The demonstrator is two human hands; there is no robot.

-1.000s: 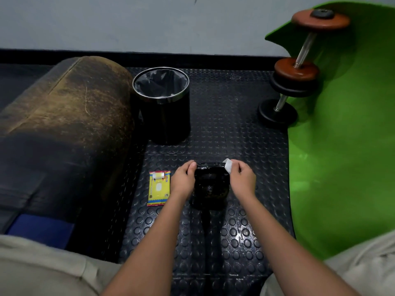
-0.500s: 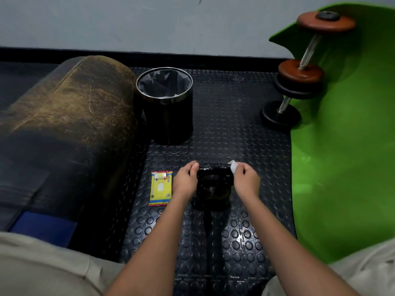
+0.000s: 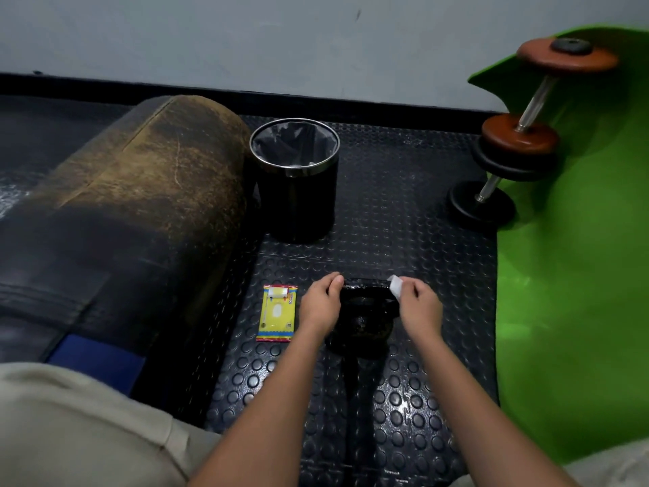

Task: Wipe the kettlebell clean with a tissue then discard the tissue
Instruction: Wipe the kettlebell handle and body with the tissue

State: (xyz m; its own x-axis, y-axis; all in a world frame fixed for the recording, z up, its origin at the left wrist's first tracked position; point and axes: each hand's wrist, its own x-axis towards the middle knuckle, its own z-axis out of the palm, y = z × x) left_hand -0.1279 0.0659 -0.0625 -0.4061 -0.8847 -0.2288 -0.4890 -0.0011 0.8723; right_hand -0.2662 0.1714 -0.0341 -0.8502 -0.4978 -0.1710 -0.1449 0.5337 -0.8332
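Two hands work the black kettlebell mid-mat: the left hand curls round the handle's left end, the right hand pinches the white tissue against its right end. Wiping is underway; next, probably the body, then the bin at the mat's far edge.

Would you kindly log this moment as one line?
stage: wiping | left hand: grips kettlebell handle | right hand: pinches tissue at handle | bin: beyond, open
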